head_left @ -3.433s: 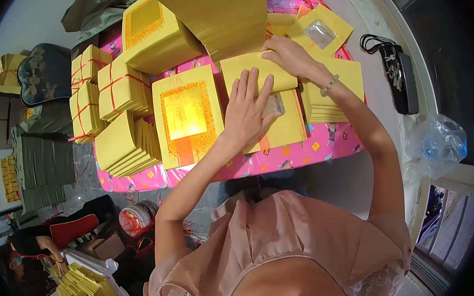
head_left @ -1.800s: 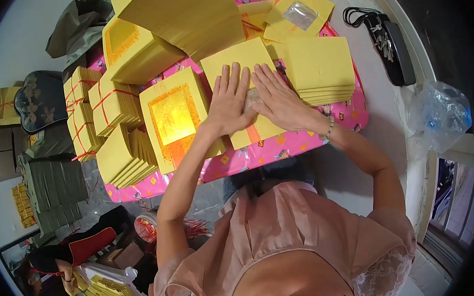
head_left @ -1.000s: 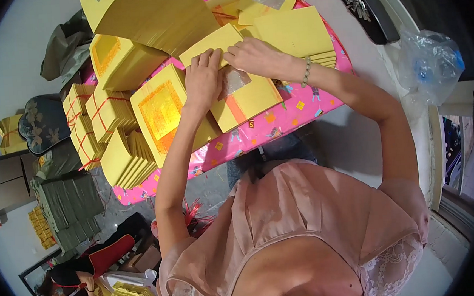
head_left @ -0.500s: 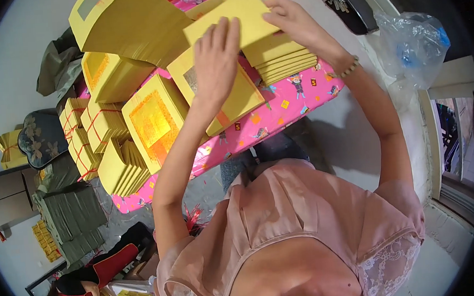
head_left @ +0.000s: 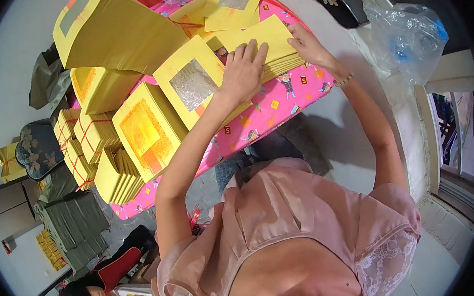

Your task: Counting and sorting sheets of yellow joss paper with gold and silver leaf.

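Note:
A yellow folded paper (head_left: 270, 40) lies on top of a stack of folded yellow papers (head_left: 285, 67) near the right end of the table. My left hand (head_left: 244, 73) rests flat across its left part, fingers stretched and slightly apart. At the right edge of the same paper is my right hand (head_left: 311, 46), thumb and fingers loosely apart and touching the edge. Just left of my left hand sits a pile of flat yellow sheets (head_left: 176, 109), its top one bearing a silver square (head_left: 193, 86).
A pink patterned cloth (head_left: 273, 109) covers the table. Further left stand a pile with an orange square (head_left: 147, 132), string-tied yellow bundles (head_left: 94, 137) and a tall bent yellow stack (head_left: 114, 35). A clear plastic bag (head_left: 405, 42) hangs at right. A co-worker (head_left: 101, 284) bends at lower left.
The folded yellow paper, held tilted above the stack before, now lies on it. My left hand has moved right onto it, uncovering the silver square. The whole view has shifted slightly.

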`<state>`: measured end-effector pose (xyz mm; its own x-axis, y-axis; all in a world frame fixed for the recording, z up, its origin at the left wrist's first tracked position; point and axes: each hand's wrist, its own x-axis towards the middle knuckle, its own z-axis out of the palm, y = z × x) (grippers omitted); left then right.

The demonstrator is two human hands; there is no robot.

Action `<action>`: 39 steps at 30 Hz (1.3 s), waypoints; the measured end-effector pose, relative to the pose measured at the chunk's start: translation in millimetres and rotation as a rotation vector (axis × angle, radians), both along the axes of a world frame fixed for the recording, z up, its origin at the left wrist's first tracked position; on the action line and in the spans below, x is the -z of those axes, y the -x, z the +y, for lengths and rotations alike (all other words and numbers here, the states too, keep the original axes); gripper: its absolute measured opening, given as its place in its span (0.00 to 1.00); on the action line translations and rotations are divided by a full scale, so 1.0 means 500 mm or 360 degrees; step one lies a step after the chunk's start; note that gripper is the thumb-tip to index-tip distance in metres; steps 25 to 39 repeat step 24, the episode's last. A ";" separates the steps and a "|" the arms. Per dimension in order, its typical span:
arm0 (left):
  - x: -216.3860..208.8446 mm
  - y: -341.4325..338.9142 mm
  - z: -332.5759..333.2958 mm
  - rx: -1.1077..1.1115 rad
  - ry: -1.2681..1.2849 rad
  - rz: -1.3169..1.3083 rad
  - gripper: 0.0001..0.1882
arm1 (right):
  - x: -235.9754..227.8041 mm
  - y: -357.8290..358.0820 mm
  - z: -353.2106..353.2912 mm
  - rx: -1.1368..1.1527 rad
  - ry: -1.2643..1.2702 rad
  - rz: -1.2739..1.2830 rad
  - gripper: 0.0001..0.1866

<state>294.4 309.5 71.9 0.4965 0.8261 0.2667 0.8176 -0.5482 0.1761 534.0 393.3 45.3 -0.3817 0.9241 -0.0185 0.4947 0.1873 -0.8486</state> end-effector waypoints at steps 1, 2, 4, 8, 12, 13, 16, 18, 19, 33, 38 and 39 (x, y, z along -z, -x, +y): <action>-0.003 -0.005 -0.001 0.0005 0.0016 -0.0016 0.32 | 0.001 -0.002 -0.002 -0.0015 0.0007 0.0054 0.16; -0.005 -0.010 -0.002 0.0010 0.0031 -0.0033 0.32 | 0.000 -0.007 -0.005 -0.0012 0.0014 0.0054 0.16; -0.003 -0.012 -0.003 -0.0011 0.0054 -0.0033 0.32 | -0.042 0.005 -0.021 0.0061 0.0336 0.0073 0.16; 0.016 -0.018 -0.003 -0.0030 0.0017 -0.0050 0.32 | -0.004 -0.006 -0.014 0.0042 0.0111 0.0050 0.16; 0.025 -0.019 -0.005 -0.0039 0.0036 -0.0094 0.32 | -0.007 -0.007 -0.015 0.0045 0.0108 0.0045 0.16; 0.029 -0.017 -0.006 -0.0048 0.0043 -0.0087 0.32 | -0.015 -0.004 -0.018 0.0067 0.0210 0.0125 0.17; 0.028 -0.011 -0.001 -0.0034 0.0089 -0.0071 0.32 | -0.012 -0.020 -0.021 -0.0018 0.0241 0.0243 0.19; 0.025 -0.009 0.003 -0.0013 0.0126 -0.0065 0.31 | -0.010 -0.023 -0.040 0.0217 0.0123 0.0257 0.19; 0.024 -0.009 0.004 -0.0011 0.0145 -0.0048 0.31 | -0.010 -0.025 -0.052 0.0444 0.0004 0.0272 0.19; 0.019 -0.007 0.007 -0.0040 0.0274 0.0044 0.32 | 0.073 -0.064 -0.135 0.0775 0.0294 0.0393 0.34; 0.019 -0.007 0.007 -0.0040 0.0274 0.0044 0.32 | 0.073 -0.064 -0.135 0.0775 0.0294 0.0393 0.34; 0.019 -0.007 0.007 -0.0040 0.0274 0.0044 0.32 | 0.073 -0.064 -0.135 0.0775 0.0294 0.0393 0.34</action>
